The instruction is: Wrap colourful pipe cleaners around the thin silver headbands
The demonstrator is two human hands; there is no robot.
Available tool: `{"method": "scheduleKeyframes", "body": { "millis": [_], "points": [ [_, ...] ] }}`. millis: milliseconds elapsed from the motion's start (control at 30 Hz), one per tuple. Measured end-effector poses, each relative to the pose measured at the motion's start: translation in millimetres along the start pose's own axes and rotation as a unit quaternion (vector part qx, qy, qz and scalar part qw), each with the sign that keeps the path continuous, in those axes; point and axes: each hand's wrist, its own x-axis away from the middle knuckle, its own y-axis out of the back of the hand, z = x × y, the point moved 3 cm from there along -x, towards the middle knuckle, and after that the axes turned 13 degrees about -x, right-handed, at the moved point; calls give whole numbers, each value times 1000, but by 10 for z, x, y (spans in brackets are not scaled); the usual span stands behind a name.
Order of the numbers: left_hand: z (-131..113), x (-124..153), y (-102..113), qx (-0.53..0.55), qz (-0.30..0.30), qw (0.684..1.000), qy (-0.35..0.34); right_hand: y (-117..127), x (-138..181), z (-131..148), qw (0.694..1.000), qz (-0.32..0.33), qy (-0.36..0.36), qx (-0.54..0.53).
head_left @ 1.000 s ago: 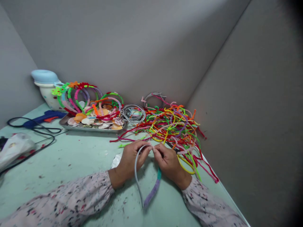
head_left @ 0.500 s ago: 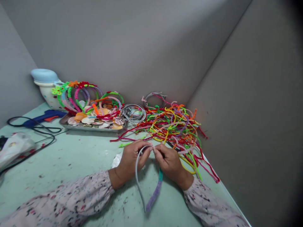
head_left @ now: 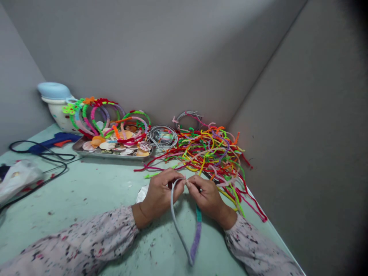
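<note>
Both hands hold a headband (head_left: 176, 218) above the table, its two ends hanging down and close together. One side is bare grey; the other is wrapped in purple and teal fuzzy pipe cleaner (head_left: 196, 241). My left hand (head_left: 162, 193) pinches the upper curve of the bare side between thumb and fingers. My right hand (head_left: 209, 199) is closed over the wrapped side, thumb and forefinger pinched nearly against the left fingertips. A small bit of pink pipe cleaner (head_left: 184, 177) shows between them; most of it is hidden.
A heap of bright pipe cleaners (head_left: 207, 149) lies behind my hands, beside coiled grey wire (head_left: 163, 137). To the left stand a metal tray (head_left: 115, 155) of seashells with finished headbands (head_left: 94, 115), a blue glue gun (head_left: 54, 142) with black cord, a white bag (head_left: 21, 178) and a lidded container (head_left: 57, 107).
The hanging ends of the headband have swung to the right and slightly down. Both hands stay pinched together at nearly the same place.
</note>
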Motion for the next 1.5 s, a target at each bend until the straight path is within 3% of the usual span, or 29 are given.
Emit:
{"method": "scheduleKeyframes", "body": {
  "millis": [167, 433, 600, 867, 1000, 1200, 1500],
  "points": [
    [6, -2, -4, 4, 10, 1000, -5, 8, 1, -13, 999, 12, -20, -34],
    [14, -10, -15, 10, 54, 998, 23, 58, -39, -67, 974, 54, -125, -182],
    [70, -1, -69, 9, 70, 995, 72, 56, -64, -151, 971, 48, -146, -184],
    [88, 7, -78, 9, 78, 994, 71, 62, -64, -137, 965, 59, -165, -195],
    [48, 0, -57, 16, 90, 995, 48, 80, -47, -152, 935, 95, -220, -262],
    [20, 1, -57, 17, 98, 995, 15, 97, 4, -201, 857, 139, -313, -385],
    [-42, 5, -56, 44, 139, 988, -54, 78, 60, -375, 796, 212, -351, -444]
  ]
}}
